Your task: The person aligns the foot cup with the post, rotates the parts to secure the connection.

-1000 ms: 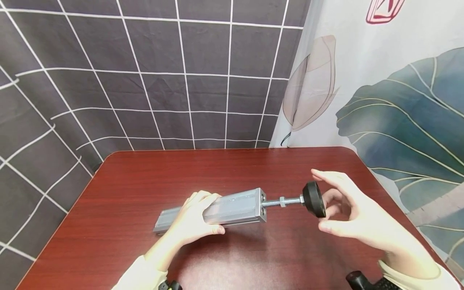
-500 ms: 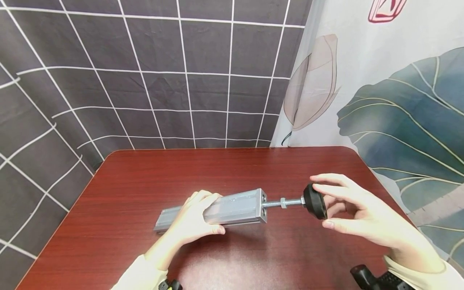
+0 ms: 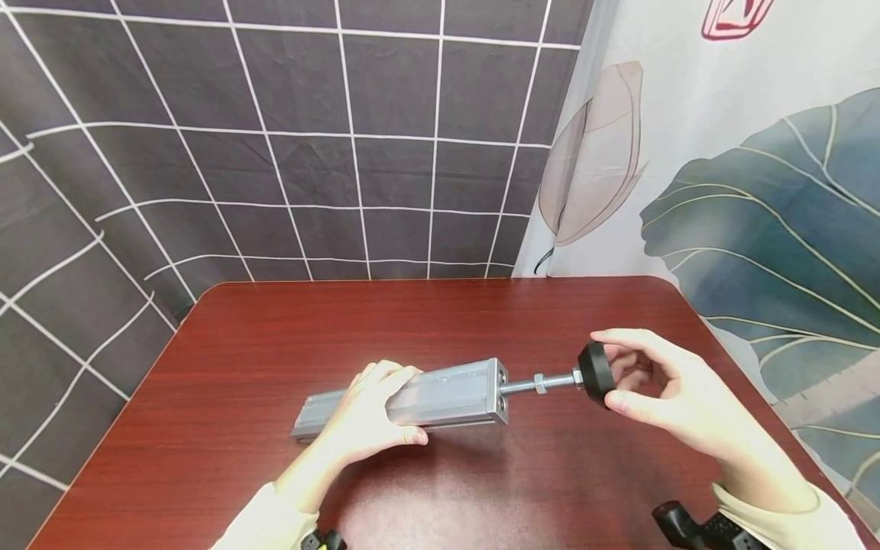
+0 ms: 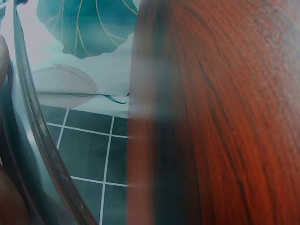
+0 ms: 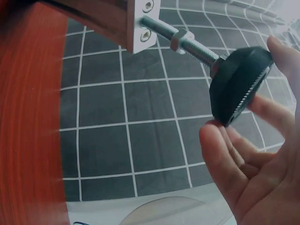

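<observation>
A grey aluminium profile (image 3: 454, 388) lies slantwise over the table, its right end raised. My left hand (image 3: 371, 416) grips it near the middle, thumb along the near side and fingers over the top. From the profile's end plate sticks a threaded rod (image 3: 520, 387) with a hex nut (image 3: 539, 383) on it. The rod ends in a black levelling foot (image 3: 595, 374). My right hand (image 3: 677, 393) pinches the foot's rim, with the thumb below and the index finger above. Two screw heads show on the end plate (image 5: 145, 23) in the right wrist view.
The reddish-brown wooden table (image 3: 275, 328) carries the work. Behind it hangs a dark grid-patterned cloth (image 3: 392, 176), and on the right a white curtain (image 3: 612, 252) with leaf prints. Each wrist wears a black device (image 3: 701, 527).
My right thumb has come up onto the lower rim of the levelling foot, and the fingers have shifted round it. The foot's tilt has changed slightly. My left hand has stayed on the profile.
</observation>
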A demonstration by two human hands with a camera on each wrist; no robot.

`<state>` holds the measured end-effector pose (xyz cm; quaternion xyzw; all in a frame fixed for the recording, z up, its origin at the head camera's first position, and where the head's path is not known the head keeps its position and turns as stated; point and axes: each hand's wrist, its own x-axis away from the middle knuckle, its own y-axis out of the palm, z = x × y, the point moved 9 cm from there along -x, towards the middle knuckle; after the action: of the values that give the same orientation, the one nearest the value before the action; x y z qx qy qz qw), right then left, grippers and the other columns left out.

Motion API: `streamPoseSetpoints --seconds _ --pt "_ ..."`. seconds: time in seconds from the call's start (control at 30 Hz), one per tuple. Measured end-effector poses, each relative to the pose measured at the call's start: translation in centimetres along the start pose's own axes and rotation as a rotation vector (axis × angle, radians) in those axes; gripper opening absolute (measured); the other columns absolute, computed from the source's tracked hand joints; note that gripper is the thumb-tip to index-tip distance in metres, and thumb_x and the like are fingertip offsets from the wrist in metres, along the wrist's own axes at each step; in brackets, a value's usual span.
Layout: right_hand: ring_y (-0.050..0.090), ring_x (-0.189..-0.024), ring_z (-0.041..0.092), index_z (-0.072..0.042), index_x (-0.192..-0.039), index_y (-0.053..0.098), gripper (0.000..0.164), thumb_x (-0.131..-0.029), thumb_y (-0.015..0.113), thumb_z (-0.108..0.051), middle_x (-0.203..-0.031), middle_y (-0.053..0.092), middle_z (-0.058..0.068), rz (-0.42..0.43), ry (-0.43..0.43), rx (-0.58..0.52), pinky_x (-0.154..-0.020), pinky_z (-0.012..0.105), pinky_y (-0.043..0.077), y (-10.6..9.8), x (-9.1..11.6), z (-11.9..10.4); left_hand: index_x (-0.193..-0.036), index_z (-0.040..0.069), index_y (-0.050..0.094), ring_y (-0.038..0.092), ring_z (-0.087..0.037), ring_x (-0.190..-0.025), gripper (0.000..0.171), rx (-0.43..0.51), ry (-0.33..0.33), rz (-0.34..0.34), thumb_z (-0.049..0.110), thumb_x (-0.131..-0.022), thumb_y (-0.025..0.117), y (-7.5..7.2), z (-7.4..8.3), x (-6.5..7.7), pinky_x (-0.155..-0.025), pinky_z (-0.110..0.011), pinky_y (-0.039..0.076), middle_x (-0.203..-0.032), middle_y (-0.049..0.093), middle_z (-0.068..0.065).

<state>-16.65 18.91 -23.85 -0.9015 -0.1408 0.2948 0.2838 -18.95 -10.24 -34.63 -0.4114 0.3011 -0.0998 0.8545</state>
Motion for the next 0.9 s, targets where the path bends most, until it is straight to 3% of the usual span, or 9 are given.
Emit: streamPoseSetpoints --seconds 0.17,0.3,0.53,0.67,0.77,0.9 --pt "0.054 -0.059 0.011 -0.007 -0.119 0.055 0.055 -0.07 0.069 0.015 -0.073 0.056 -0.001 0.037 0.079 -0.034 -0.051 0.024 0.041 0.25 0.17 0.22 -0.12 0.02 0.061 0.048 -0.015 -0.097 0.081 -0.009 0.004 -0.001 0.069 -0.057 0.072 -0.02 0.19 -0.05 -0.083 -0.039 0.038 -0.108 0.055 0.006" --pt "0.051 -0.048 0.012 -0.007 -0.119 0.054 0.048 -0.077 0.065 0.013 -0.072 0.055 -0.001 0.053 0.129 -0.038 -0.047 0.025 0.041 0.48 0.29 0.29 -0.12 0.02 0.061 0.048 -0.015 -0.097 0.079 -0.012 0.008 -0.003 0.063 -0.055 0.076 0.03 0.25 -0.06 -0.083 -0.039 0.038 -0.108 0.055 0.005" --pt "0.05 -0.045 0.013 -0.009 -0.123 0.052 0.051 -0.079 0.061 0.013 -0.07 0.055 -0.001 0.049 0.162 -0.025 -0.048 0.026 0.039 0.69 0.44 0.19 -0.121 0.017 0.061 0.048 -0.016 -0.099 0.079 -0.003 -0.01 -0.013 0.054 -0.054 0.081 0.14 -0.07 0.07 -0.084 -0.041 0.039 -0.109 0.055 0.004" --pt "0.054 -0.056 0.01 -0.007 -0.134 0.045 0.064 -0.076 0.064 0.012 -0.091 0.057 -0.004 -0.007 0.08 -0.043 -0.051 0.024 0.042 0.73 0.5 -0.04 -0.121 0.017 0.061 0.048 -0.016 -0.098 0.081 0.007 -0.006 -0.01 0.063 -0.057 0.076 0.04 -0.11 0.1 -0.083 -0.041 0.039 -0.109 0.056 0.004" --pt "0.058 -0.078 0.009 0.0 -0.14 0.036 0.08 -0.071 0.077 -0.003 -0.122 0.049 0.0 -0.069 -0.039 -0.068 -0.065 0.021 0.045 0.54 0.55 -0.16 -0.121 0.017 0.061 0.049 -0.015 -0.098 0.081 0.009 0.0 -0.006 0.067 -0.058 0.073 -0.06 -0.07 0.09 -0.083 -0.04 0.038 -0.109 0.056 0.004" --pt "0.053 -0.107 0.01 0.007 -0.137 0.037 0.093 -0.064 0.086 -0.021 -0.139 0.037 0.017 -0.112 -0.226 -0.016 -0.087 0.019 0.038 0.26 0.9 -0.69 -0.121 0.019 0.061 0.048 -0.014 -0.098 0.079 0.009 0.008 -0.002 0.062 -0.057 0.076 -0.16 0.0 0.03 -0.084 -0.039 0.038 -0.108 0.056 0.005"
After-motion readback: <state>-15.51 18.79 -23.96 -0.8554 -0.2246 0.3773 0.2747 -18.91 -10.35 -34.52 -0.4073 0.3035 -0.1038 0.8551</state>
